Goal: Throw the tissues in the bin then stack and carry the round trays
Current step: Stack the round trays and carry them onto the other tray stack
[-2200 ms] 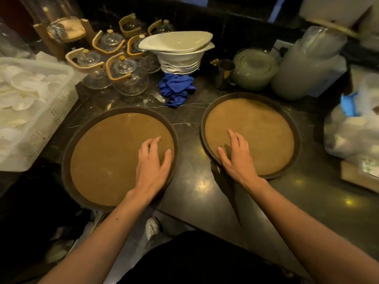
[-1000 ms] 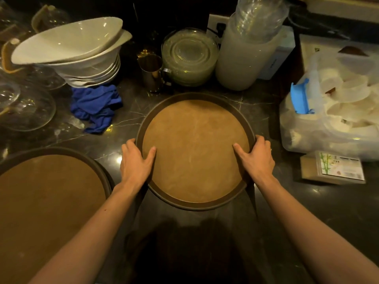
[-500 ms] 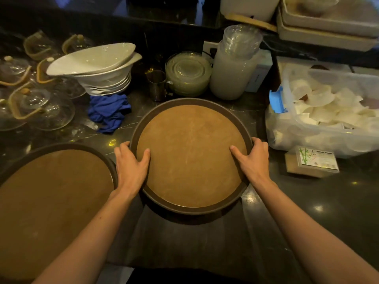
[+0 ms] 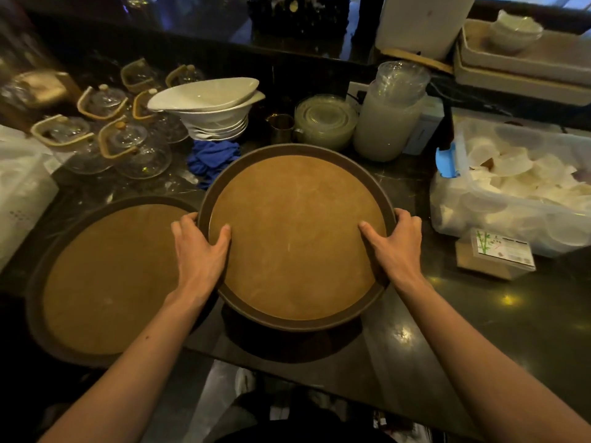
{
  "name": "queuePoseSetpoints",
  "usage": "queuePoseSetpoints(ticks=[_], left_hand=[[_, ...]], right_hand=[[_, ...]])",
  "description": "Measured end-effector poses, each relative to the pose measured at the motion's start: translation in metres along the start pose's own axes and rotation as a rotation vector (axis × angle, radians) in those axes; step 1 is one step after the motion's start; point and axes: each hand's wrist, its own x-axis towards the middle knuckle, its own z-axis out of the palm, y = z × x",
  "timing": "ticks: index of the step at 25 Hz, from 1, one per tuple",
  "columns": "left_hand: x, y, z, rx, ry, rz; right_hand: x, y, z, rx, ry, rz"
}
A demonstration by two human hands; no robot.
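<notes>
Two round trays with dark rims and brown cork-like insides are on the dark marble counter. The right tray [image 4: 297, 231] is held off the counter, casting a shadow below its near edge. My left hand [image 4: 200, 251] grips its left rim, thumb on the inner surface. My right hand [image 4: 395, 246] grips its right rim the same way. The held tray's left edge reaches over the right rim of the left tray [image 4: 105, 279], which lies flat on the counter. No tissues or bin show.
Behind the trays lie a blue cloth [image 4: 212, 159], stacked white bowls [image 4: 214, 113], several glass teapots [image 4: 128, 145], a metal cup [image 4: 281, 126] and glass dishes [image 4: 324, 123]. A clear bin of white cups [image 4: 524, 187] and a small box [image 4: 495, 254] stand right. A white crate [image 4: 19, 187] stands left.
Both hands moved from resting on separate trays to gripping the right tray's rims. That tray has risen off the counter and shifted left toward the other tray.
</notes>
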Motion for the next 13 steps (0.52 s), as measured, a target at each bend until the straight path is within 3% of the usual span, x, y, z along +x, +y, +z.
queuePoseSetpoints(ticks=[13], left_hand=[[0.035,-0.129,-0.157,-0.069,0.073,0.026]], right_hand=[[-0.123,-0.126,0.115,0.032,0.021,-0.059]])
